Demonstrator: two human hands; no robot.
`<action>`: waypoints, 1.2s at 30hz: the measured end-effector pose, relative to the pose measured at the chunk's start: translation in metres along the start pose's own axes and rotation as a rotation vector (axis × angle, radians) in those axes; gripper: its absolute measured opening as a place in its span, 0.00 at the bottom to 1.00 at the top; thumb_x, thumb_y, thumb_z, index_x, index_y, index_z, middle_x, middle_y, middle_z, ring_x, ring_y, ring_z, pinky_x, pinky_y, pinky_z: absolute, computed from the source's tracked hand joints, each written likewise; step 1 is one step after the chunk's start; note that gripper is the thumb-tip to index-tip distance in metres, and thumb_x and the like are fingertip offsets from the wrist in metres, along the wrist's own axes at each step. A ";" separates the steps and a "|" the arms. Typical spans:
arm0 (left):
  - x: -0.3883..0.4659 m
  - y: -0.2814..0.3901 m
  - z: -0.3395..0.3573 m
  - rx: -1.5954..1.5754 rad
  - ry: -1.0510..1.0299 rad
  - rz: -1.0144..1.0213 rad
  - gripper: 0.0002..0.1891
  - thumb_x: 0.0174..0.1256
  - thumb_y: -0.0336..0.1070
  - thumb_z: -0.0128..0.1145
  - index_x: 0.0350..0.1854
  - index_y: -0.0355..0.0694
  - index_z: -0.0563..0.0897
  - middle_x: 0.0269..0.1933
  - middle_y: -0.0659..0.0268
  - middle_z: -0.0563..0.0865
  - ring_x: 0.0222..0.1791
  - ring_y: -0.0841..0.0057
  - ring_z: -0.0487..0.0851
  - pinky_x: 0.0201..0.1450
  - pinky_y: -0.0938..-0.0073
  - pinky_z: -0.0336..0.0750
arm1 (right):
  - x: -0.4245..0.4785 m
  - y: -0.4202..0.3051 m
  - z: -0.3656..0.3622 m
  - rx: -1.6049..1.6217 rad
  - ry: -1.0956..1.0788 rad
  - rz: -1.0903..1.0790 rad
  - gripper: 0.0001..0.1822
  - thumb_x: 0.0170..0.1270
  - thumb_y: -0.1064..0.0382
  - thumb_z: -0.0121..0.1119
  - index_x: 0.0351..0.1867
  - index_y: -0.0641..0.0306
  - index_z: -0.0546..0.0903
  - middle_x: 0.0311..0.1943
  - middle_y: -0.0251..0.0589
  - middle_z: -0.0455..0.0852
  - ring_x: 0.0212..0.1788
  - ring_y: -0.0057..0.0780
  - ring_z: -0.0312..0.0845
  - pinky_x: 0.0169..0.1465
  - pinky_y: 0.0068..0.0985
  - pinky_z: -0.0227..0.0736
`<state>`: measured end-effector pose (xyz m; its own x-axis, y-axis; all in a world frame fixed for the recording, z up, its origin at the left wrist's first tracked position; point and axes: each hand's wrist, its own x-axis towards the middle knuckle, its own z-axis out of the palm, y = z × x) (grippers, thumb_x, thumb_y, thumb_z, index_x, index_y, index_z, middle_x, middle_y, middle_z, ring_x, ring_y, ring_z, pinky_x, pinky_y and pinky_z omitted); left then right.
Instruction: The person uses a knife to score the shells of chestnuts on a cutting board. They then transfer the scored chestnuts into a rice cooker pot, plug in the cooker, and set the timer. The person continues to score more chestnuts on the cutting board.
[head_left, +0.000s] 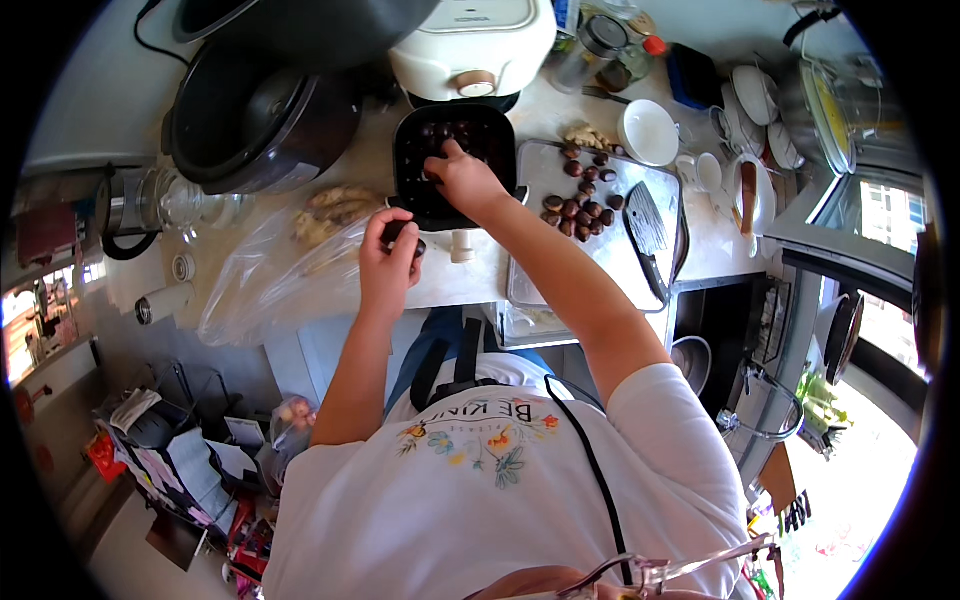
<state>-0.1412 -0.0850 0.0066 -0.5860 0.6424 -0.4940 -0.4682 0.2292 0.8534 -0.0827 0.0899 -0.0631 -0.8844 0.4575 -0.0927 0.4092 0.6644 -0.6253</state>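
My left hand (386, 262) is curled around dark brown chestnuts (391, 232), just off the front left corner of a black air fryer basket (403, 191). My right hand (469, 180) reaches into that basket from the right, thumb and fingers drawn together. Whether anything sits between those fingertips is hidden. Dark chestnuts (450, 131) lie along the back of the basket. The basket's cream handle (463, 247) points toward me, and the white air fryer (472, 52) stands right behind it. More chestnuts (581, 210) are scattered on a pale cutting board (536, 266) to the right.
A cleaver (646, 232) rests along the board's right side. Ginger (586, 136) and a white bowl (649, 133) stand behind the board. At left are a large black cooker (262, 120), a clear plastic bag (255, 277) and a white bottle (165, 302) by the counter edge.
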 end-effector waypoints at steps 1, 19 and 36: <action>-0.001 -0.005 0.006 0.027 -0.061 -0.001 0.07 0.69 0.33 0.56 0.47 0.46 0.75 0.29 0.71 0.76 0.18 0.89 0.69 0.14 0.87 0.58 | -0.005 0.002 -0.007 0.055 0.142 -0.042 0.15 0.50 0.70 0.64 0.42 0.57 0.82 0.45 0.51 0.77 0.44 0.50 0.80 0.47 0.39 0.77; 0.034 -0.164 0.196 0.663 -0.024 0.480 0.32 0.56 0.27 0.57 0.66 0.45 0.64 0.56 0.46 0.66 0.56 0.45 0.70 0.61 0.53 0.66 | -0.197 0.162 -0.034 -0.188 0.773 0.490 0.12 0.56 0.67 0.62 0.43 0.58 0.81 0.46 0.45 0.77 0.45 0.45 0.78 0.46 0.36 0.76; 0.050 -0.001 0.083 1.175 0.076 0.692 0.19 0.60 0.35 0.61 0.54 0.41 0.76 0.46 0.54 0.81 0.47 0.53 0.81 0.50 0.60 0.76 | -0.186 0.093 -0.077 -0.084 0.726 0.083 0.19 0.59 0.68 0.64 0.53 0.60 0.77 0.52 0.45 0.78 0.49 0.45 0.76 0.44 0.32 0.79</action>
<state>-0.1152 0.0070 -0.0053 -0.5217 0.8457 0.1125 0.7436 0.3861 0.5459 0.1371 0.1118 -0.0439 -0.4905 0.7650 0.4174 0.5100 0.6403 -0.5743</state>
